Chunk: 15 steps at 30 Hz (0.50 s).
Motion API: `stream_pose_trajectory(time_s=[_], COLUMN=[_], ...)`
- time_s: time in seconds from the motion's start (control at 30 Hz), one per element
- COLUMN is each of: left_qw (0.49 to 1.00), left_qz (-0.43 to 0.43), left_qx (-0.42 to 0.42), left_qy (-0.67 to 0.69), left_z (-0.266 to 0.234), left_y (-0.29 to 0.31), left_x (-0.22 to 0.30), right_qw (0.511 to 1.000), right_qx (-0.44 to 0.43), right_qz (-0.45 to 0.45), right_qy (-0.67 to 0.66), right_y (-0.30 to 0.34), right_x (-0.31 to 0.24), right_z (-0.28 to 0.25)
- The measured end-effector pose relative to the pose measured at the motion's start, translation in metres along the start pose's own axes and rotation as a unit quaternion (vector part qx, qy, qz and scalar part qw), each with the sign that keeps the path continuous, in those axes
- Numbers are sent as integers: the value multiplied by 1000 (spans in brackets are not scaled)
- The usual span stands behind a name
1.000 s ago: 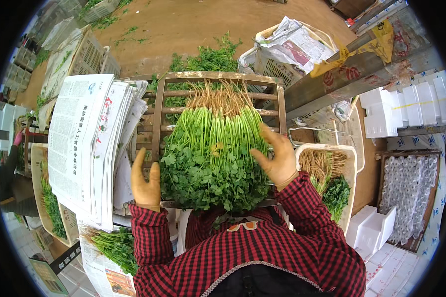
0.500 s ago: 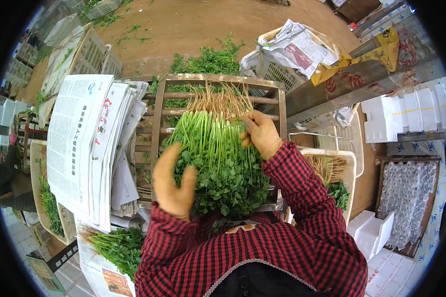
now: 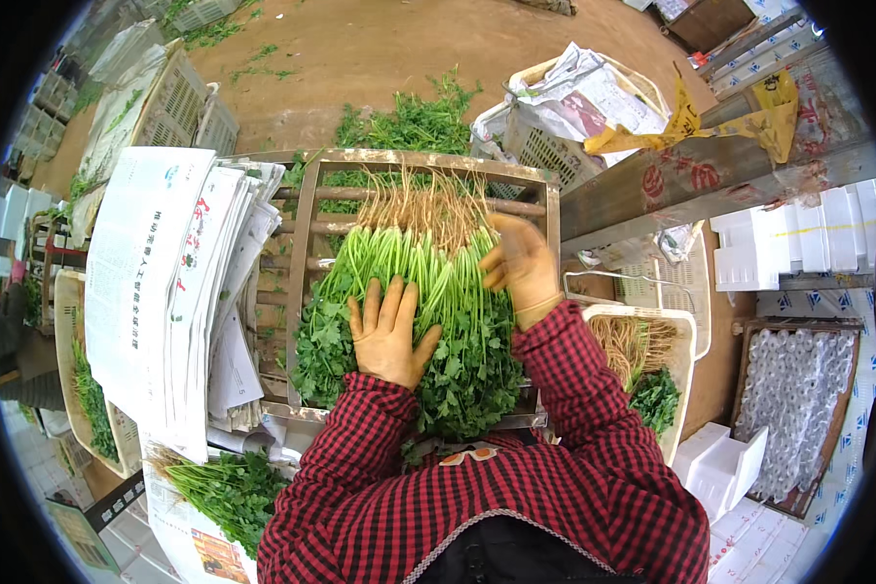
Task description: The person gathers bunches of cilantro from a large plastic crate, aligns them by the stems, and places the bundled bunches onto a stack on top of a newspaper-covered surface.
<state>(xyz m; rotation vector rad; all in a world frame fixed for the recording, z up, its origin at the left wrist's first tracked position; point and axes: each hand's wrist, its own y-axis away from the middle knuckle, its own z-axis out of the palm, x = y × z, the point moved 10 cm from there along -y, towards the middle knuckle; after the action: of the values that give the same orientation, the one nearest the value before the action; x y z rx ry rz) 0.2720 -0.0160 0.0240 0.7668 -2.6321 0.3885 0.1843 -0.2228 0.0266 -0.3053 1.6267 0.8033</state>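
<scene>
A wide bundle of coriander (image 3: pixel 467 341) lies on a brown metal rack (image 3: pixel 305 253). Its pale roots point away from me, its bright stems fill the middle, and its dark leaves lie nearest my body. My left hand (image 3: pixel 387 336), in a yellowish glove, rests flat on the stems and leaves with its fingers spread. At the right edge of the stems, just below the roots, is my right hand (image 3: pixel 526 263), gloved too. Motion smears part of that hand, so whether it grips any stems does not show.
Left of the rack stands a stack of newspapers (image 3: pixel 151 292). A smaller coriander bunch (image 3: pixel 229 492) lies on newspaper below it. Crates hold more coriander at left (image 3: pixel 127 428) and right (image 3: pixel 686 360). A metal beam (image 3: pixel 672 195) with yellow tape crosses the upper right.
My left hand has come down from the left onto the coriander and spread flat. My right hand has shifted slightly right, its fingers no longer pinched at the roots' base. The leaves spread wider leftward.
</scene>
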Motion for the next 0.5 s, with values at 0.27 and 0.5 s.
stream_pose_trajectory(time_s=[0.27, 0.5], left_qw=[999, 999], left_qz=[18, 1], left_qx=[37, 26], left_qy=[18, 28], left_z=[-1, 1], left_y=[-1, 0], left_x=[4, 2], right_qw=[936, 983], right_qx=[-90, -38], right_qz=[22, 39], right_qy=[340, 177], right_y=[-27, -12], right_x=[11, 10], right_z=[52, 42])
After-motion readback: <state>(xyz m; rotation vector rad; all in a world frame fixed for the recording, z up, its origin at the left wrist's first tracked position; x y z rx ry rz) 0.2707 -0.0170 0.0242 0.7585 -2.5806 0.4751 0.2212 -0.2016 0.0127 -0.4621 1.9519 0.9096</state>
